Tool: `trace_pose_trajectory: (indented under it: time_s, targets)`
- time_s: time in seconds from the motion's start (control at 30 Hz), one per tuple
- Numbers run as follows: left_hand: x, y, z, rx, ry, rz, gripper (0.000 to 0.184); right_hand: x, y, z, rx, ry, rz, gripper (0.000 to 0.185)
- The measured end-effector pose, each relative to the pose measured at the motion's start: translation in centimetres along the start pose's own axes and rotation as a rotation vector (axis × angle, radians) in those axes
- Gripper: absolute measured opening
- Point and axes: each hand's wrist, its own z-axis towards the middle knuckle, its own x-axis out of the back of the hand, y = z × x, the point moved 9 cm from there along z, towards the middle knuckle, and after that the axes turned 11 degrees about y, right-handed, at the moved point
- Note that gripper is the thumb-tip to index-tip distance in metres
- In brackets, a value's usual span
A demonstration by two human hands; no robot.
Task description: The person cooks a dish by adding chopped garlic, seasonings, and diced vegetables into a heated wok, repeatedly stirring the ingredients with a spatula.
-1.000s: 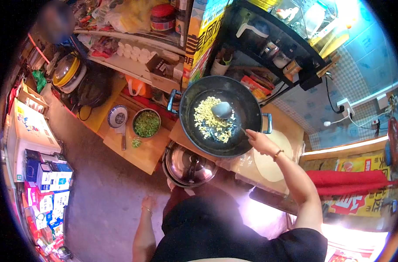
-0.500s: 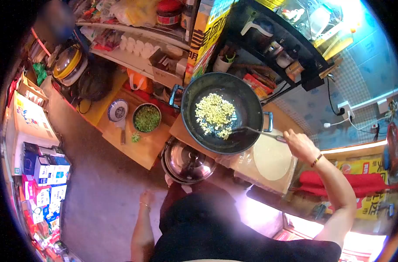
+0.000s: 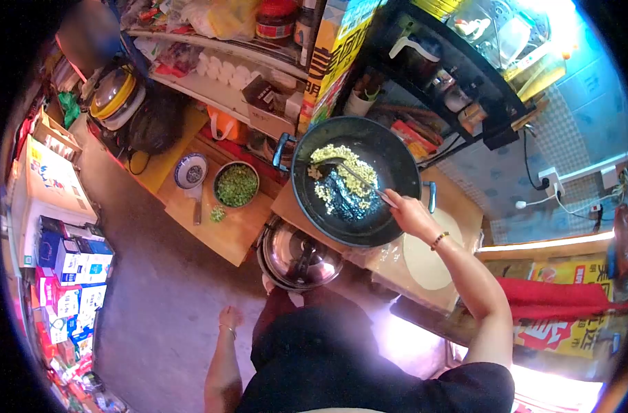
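Note:
My right hand (image 3: 416,219) grips the handle of a long metal spatula (image 3: 358,179). The spatula's head rests among small pale-yellow chopped pieces (image 3: 358,162) in a large black wok (image 3: 396,148). These pieces lie mostly along the wok's far side, and dark shiny bottom shows below them. Down by my left side, away from the counter, hangs my left hand (image 3: 230,316); its fingers are too unclear to read. Left of the wok are a bowl of chopped greens (image 3: 236,186), a blue-and-white bowl (image 3: 190,171) and a knife handle (image 3: 197,212).
A lidded steel pot (image 3: 301,255) stands below the wok, close to my legs. A round pale board (image 3: 427,268) lies under my right forearm. Shelves with cartons (image 3: 265,103) rise behind. Stacked boxes (image 3: 80,261) line the left, and cables (image 3: 534,172) hang at right.
My right hand has moved left and over the wok, carrying the spatula's head to the far-left side. The yellow pieces are pushed back and spread. My left hand stays low.

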Motion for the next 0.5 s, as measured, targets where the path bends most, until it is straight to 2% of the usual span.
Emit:
trace_pose_trajectory:
  time_s: [0.07,0.13,0.27,0.4,0.47,0.5]
  targets:
    - [0.2,0.0,0.1,0.002,0.012,-0.012,0.023,-0.5,-0.1,0.4,0.090,0.109,0.093,0.042]
    - [-0.1,-0.3,0.9,0.000,-0.007,0.053,0.023,0.5,-0.4,-1.0,0.054,0.078,0.145,0.042]
    - [-1.2,0.2,2.2,-0.060,-0.029,0.016,0.021,3.4,0.8,-6.0,0.046,-0.117,-0.102,0.043]
    - [-2.6,1.0,2.3,-0.087,-0.092,0.039,0.021,4.0,-1.2,-9.4,0.026,-0.252,-0.055,0.045]
    - [-3.3,1.2,2.5,-0.093,-0.107,0.022,0.021,2.5,-0.7,-7.7,0.029,-0.140,-0.118,0.046]
    - [-3.5,0.3,2.5,-0.014,-0.074,0.006,0.020,1.2,-0.3,-6.5,0.030,-0.138,-0.116,0.046]
